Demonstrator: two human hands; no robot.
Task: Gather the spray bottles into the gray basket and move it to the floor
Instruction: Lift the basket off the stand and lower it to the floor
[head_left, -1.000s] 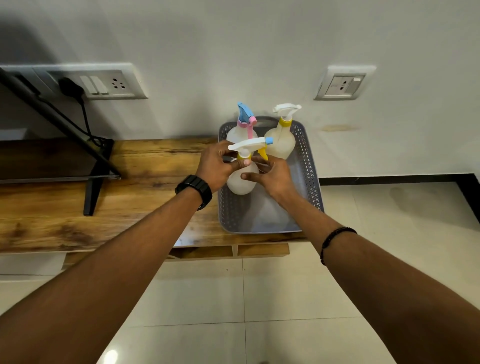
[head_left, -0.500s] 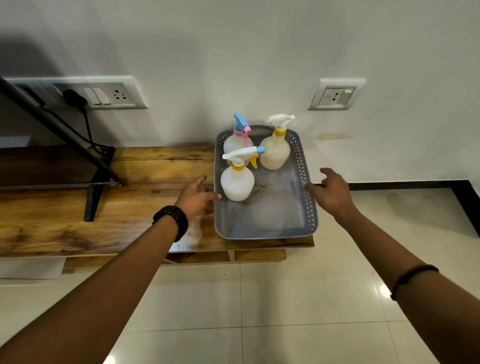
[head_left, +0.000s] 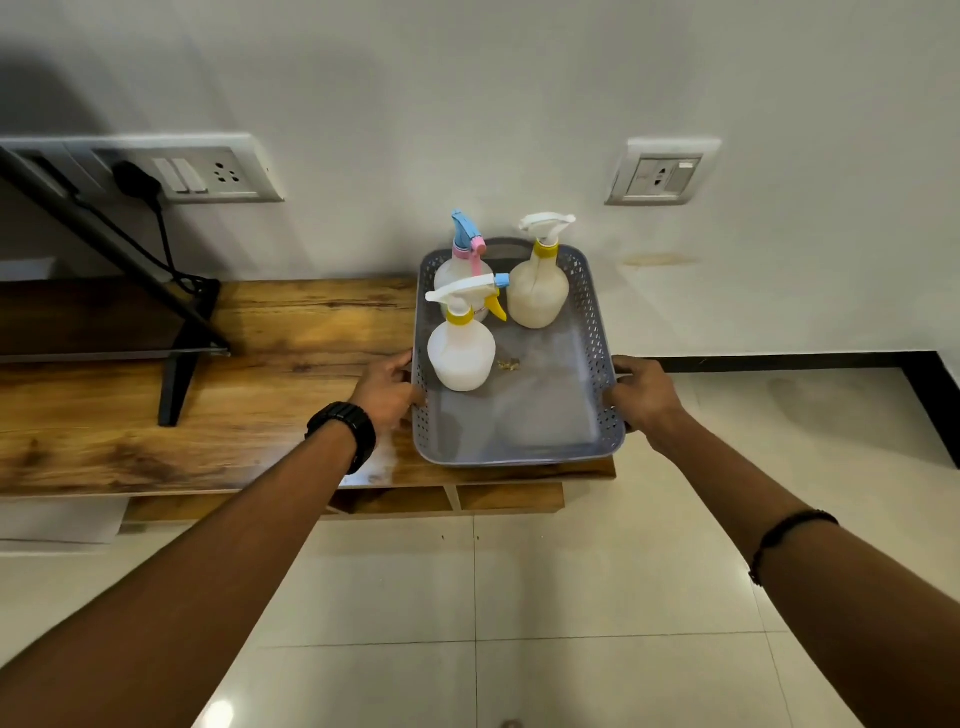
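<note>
Between the grips: gray basket (head_left: 597, 332) on counter (head_left: 208, 415), three spray bottles (head_left: 460, 348) inside.
Left grip (head_left: 387, 392): clasped the basket's left rim.
Right grip (head_left: 644, 395): clasped its right rim.

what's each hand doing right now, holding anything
Left hand: closed on the left rim of the gray basket.
Right hand: closed on the basket's right rim.

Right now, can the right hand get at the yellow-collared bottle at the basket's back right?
Probably yes: the right hand grips the gray basket rim, and nothing stands between it and that bottle.
</note>
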